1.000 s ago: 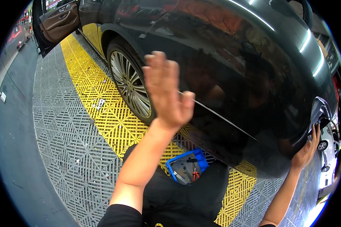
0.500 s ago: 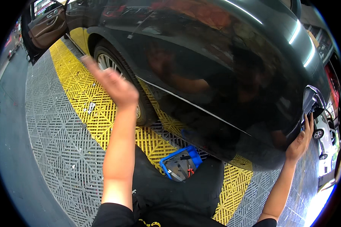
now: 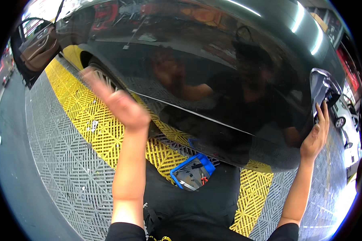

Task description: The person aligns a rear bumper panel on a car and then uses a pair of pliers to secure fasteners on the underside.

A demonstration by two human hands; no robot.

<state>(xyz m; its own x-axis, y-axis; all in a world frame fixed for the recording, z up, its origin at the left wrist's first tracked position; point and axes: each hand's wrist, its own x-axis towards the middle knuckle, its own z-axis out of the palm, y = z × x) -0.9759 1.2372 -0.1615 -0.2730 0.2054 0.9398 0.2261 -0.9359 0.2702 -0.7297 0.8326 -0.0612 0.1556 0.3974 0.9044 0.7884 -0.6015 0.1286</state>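
Observation:
A glossy dark car body [image 3: 229, 96] fills the upper middle of the head view, mirroring my arms. My left hand [image 3: 118, 104] is raised before the car's side, near the wheel [image 3: 98, 72]. Its fingers are stretched out with nothing in them, and the fingertips are smeared by motion. At the car's right end, my right hand [image 3: 315, 134] lies flat along the edge, fingers extended. They reach the underside of a shiny, chrome-edged part [image 3: 322, 86], possibly a lamp. Whether they press on it or only rest there I cannot tell.
A blue tray [image 3: 210, 164] of hand tools, among them red-handled pliers [image 3: 204, 180], sits on the floor by my legs. Yellow [image 3: 72, 94] and grey grid tiles [image 3: 68, 160] cover the floor. At far left a car door [image 3: 36, 50] stands open. Another car [image 3: 342, 120] is at far right.
The view has shifted, so the car sits higher and further left. My left hand, still spread, appears slightly lower in the picture. My right hand stays at the car's end.

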